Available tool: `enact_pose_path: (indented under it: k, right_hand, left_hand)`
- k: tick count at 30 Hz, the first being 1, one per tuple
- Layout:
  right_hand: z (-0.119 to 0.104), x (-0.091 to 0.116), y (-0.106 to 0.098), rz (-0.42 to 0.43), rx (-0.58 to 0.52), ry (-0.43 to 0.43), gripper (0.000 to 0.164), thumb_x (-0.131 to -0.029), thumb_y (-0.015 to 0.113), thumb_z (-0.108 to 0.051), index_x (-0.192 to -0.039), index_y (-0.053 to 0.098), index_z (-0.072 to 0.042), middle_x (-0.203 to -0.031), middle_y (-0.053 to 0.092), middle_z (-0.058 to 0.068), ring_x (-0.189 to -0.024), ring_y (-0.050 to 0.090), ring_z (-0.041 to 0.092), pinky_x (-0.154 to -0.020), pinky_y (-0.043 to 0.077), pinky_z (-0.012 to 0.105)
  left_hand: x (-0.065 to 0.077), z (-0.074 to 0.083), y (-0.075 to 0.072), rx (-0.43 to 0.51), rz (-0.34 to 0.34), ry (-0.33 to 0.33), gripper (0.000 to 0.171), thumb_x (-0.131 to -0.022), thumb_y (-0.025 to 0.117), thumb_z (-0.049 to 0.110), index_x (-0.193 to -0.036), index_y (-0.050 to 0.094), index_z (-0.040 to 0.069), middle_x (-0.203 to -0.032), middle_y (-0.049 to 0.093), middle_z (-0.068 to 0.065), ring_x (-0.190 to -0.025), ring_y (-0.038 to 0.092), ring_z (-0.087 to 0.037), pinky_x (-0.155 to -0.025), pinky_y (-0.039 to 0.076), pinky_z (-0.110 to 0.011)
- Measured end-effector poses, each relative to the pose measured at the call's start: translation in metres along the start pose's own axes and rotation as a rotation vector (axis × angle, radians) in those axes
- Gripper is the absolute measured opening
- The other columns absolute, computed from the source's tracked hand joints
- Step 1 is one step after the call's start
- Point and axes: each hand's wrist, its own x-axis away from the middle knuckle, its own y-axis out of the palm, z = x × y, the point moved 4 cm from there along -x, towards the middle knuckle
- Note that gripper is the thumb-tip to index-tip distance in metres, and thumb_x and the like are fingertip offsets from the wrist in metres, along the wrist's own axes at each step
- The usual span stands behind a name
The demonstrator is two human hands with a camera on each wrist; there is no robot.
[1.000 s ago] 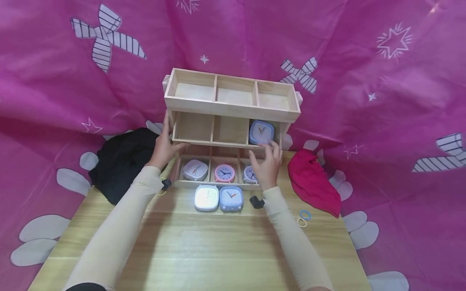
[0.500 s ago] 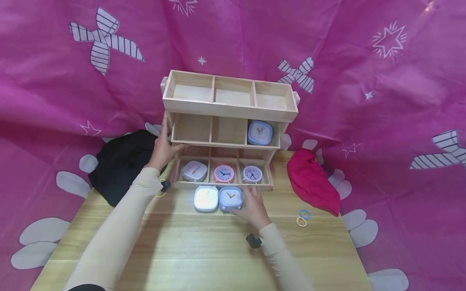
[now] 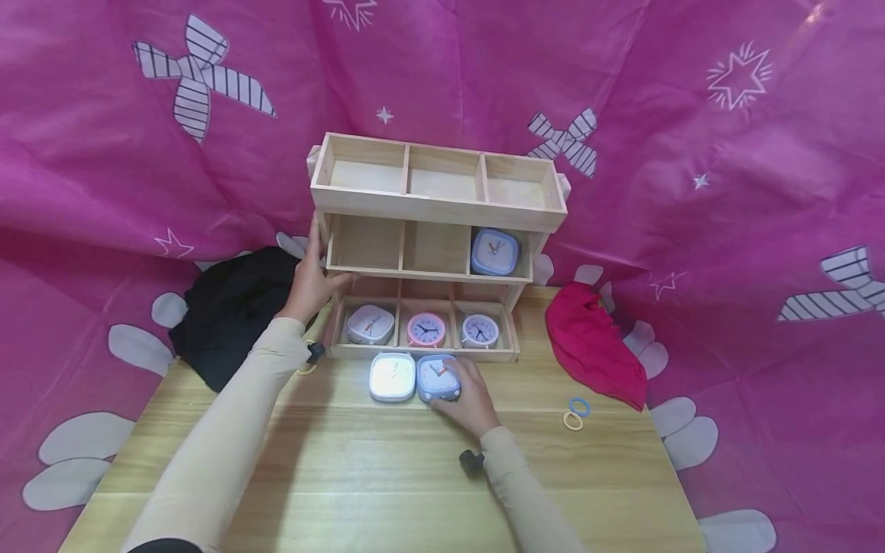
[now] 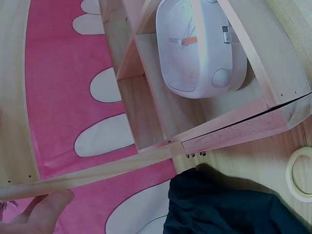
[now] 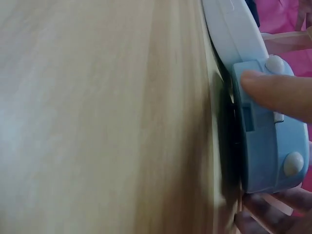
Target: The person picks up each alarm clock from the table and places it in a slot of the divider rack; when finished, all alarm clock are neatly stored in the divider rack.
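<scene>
At the left end of the wooden three-tier rack [image 3: 435, 204], my left hand [image 3: 308, 286] holds the middle tier's side, thumb at its front edge. In the left wrist view that thumb [image 4: 48, 209] shows under the board, the other fingers mostly hidden. My right hand [image 3: 472, 401] grips a blue alarm clock [image 3: 430, 376] in front of the rack, thumb on its near side and fingers round its right and far side. The right wrist view shows the thumb pressed on the clock's footed underside [image 5: 265, 146]. A white alarm clock [image 3: 392, 377] stands directly left of it.
The bottom tier holds a pale clock [image 3: 370, 324], a pink clock [image 3: 426, 330] and a lavender clock [image 3: 480, 331]. Another blue clock [image 3: 495, 252] sits in the middle tier's right compartment. Black cloth [image 3: 238, 307] lies left, red cloth [image 3: 594, 342] right, near two small rings [image 3: 572, 421].
My right hand has come down from the middle tier's right compartment to the blue clock on the table and closed round it. The left hand has stayed at the rack.
</scene>
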Motion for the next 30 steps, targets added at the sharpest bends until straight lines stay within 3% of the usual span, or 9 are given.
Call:
enact_pose_path:
  k: [9,17,23,26,30]
  right_hand:
    - [0.002,-0.008,0.013,0.036,-0.093,0.116,0.095,-0.065,0.101,-0.030,-0.150,0.058,-0.023,-0.148,0.050,0.008,-0.130,0.059,0.032,-0.118,0.048,0.053]
    - [0.005,0.001,0.011,0.128,-0.195,0.115,0.080,-0.065,0.102,-0.037,-0.137,0.071,-0.024,-0.148,0.054,0.008,-0.133,0.058,0.031,-0.118,0.047,0.056]
    - [0.000,0.012,0.001,0.155,-0.240,0.153,0.069,-0.064,0.104,-0.039,-0.126,0.079,-0.023,-0.149,0.056,0.013,-0.138,0.054,0.034,-0.122,0.042,0.055]
    - [-0.011,0.014,-0.008,0.169,-0.244,0.137,0.069,-0.063,0.104,-0.037,-0.125,0.080,-0.021,-0.148,0.058,0.013,-0.137,0.056,0.034,-0.122,0.042,0.055]
    - [-0.041,0.004,-0.029,0.213,-0.264,0.020,0.066,-0.064,0.104,-0.027,-0.124,0.080,-0.016,-0.145,0.060,0.014,-0.138,0.056,0.036,-0.122,0.041,0.058]
  left_hand:
    - [0.000,-0.001,-0.001,-0.008,-0.001,-0.002,0.138,-0.083,0.088,-0.003,-0.171,-0.008,0.042,-0.171,0.031,-0.028,-0.152,0.042,-0.050,-0.116,0.044,-0.070]
    - [-0.002,-0.004,0.000,0.005,-0.003,-0.012,0.140,-0.082,0.089,-0.002,-0.170,-0.007,0.047,-0.174,0.028,-0.024,-0.154,0.041,-0.049,-0.116,0.043,-0.071]
    - [-0.001,-0.002,0.000,-0.011,0.000,-0.008,0.139,-0.082,0.089,-0.002,-0.171,-0.007,0.043,-0.172,0.031,-0.027,-0.152,0.043,-0.050,-0.115,0.046,-0.069]
    - [-0.001,-0.002,0.001,-0.017,0.007,-0.004,0.139,-0.082,0.090,-0.001,-0.171,-0.007,0.042,-0.171,0.032,-0.028,-0.151,0.044,-0.050,-0.115,0.046,-0.069]
    - [-0.002,-0.003,0.000,-0.016,0.011,-0.002,0.139,-0.081,0.091,0.000,-0.171,-0.007,0.041,-0.172,0.030,-0.027,-0.151,0.044,-0.050,-0.115,0.046,-0.069]
